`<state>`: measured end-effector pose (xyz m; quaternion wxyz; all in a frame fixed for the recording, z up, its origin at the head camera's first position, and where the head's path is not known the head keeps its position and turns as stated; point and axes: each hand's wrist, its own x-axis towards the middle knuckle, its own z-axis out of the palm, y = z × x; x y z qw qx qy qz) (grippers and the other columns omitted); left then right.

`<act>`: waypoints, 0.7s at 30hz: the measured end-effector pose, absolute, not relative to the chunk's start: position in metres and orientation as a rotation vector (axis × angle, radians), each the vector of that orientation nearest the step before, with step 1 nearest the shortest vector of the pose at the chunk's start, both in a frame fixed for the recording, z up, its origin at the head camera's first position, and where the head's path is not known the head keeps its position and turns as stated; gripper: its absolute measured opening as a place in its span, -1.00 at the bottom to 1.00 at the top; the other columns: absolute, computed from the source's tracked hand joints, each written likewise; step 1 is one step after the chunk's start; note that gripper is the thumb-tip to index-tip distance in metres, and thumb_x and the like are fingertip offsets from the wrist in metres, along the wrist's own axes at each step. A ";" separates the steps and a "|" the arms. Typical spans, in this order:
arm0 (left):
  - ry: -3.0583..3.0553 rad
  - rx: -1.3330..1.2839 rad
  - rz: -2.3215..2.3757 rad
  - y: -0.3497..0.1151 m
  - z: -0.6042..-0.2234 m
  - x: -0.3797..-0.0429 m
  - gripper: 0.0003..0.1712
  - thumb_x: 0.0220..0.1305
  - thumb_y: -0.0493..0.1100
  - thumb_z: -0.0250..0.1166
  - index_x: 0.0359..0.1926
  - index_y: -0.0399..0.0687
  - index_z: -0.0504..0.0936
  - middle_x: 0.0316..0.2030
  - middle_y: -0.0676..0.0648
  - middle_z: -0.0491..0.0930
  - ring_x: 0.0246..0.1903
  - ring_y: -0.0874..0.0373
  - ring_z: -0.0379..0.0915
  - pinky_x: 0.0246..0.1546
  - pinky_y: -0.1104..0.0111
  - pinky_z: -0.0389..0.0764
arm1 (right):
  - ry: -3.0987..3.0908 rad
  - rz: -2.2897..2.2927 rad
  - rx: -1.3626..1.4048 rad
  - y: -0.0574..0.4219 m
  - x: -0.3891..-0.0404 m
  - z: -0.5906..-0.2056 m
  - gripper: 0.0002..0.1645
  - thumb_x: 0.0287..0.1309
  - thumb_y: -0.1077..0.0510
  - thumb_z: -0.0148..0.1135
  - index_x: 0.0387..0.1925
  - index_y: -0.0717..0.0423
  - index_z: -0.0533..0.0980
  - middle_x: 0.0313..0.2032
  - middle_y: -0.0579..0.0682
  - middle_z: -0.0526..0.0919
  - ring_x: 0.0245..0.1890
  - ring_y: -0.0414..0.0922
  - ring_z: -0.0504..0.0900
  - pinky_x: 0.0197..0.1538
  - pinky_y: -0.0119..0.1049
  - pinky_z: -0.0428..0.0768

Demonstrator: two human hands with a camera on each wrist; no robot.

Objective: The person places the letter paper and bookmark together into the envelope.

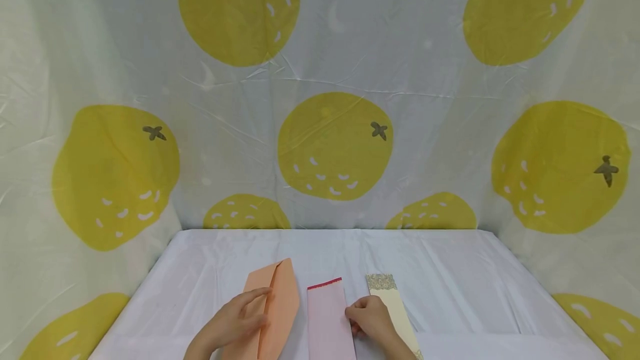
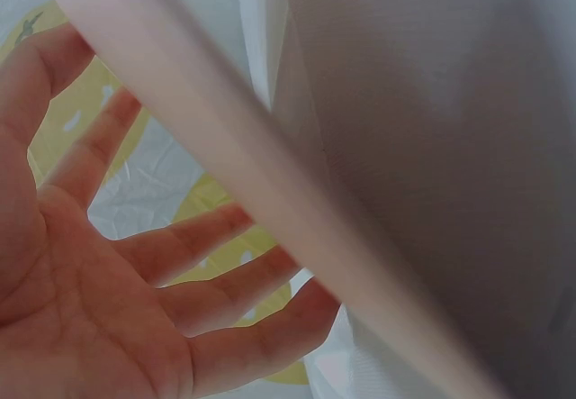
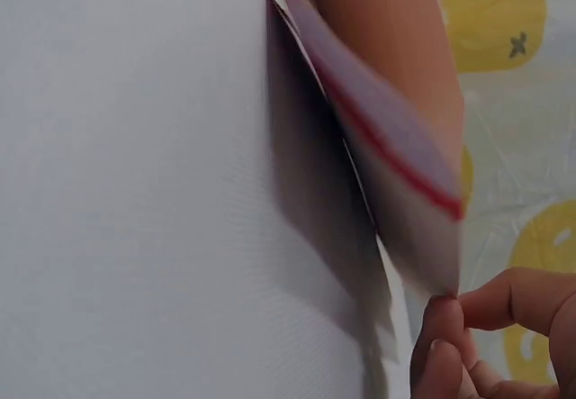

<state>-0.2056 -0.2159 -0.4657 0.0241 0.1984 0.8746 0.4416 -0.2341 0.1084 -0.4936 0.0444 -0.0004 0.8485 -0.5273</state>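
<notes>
An orange envelope stands tilted on the left, with a crease down its face. My left hand lies against it with fingers spread. In the left wrist view, the fingertips of that hand touch the edge of the envelope. To the right of it is a pale pink paper sleeve with a red top edge. My right hand pinches its right side between thumb and index finger. The right wrist view shows the pink sleeve bowed, its lower corner in the fingertips of that hand.
A cream paper sleeve with a patterned gold-grey band lies to the right, partly under my right hand. All of it is on a white cloth-covered table. A white curtain with yellow fruit prints surrounds the table.
</notes>
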 end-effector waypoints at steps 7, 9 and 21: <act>2.713 0.594 1.348 -0.215 -0.466 -0.205 -0.37 0.31 0.06 0.29 0.33 -0.03 0.43 0.27 -0.17 0.41 0.27 -0.24 0.23 0.11 -0.14 0.34 | 2.477 -1.745 -0.012 0.117 -0.231 -0.491 -0.91 -0.09 0.30 0.21 -0.60 0.27 0.56 -0.72 -0.05 0.55 -0.74 -0.25 0.50 -0.63 -0.40 0.51; 2.715 0.587 1.344 -0.215 -0.466 -0.205 -0.37 0.30 0.08 0.29 0.33 -0.02 0.44 0.27 -0.16 0.41 0.27 -0.23 0.22 0.12 -0.13 0.33 | 2.449 -1.770 -0.006 0.118 -0.230 -0.489 -0.91 -0.08 0.30 0.22 -0.58 0.28 0.56 -0.69 -0.03 0.57 -0.72 -0.24 0.51 -0.61 -0.40 0.52; 2.709 0.572 1.345 -0.213 -0.465 -0.205 -0.37 0.30 0.08 0.29 0.33 -0.01 0.44 0.27 -0.16 0.41 0.28 -0.25 0.21 0.13 -0.17 0.30 | 2.302 -1.928 0.004 0.126 -0.229 -0.479 -0.86 0.03 0.30 0.27 -0.46 0.38 0.58 -0.62 -0.02 0.59 -0.65 -0.19 0.57 -0.52 -0.33 0.60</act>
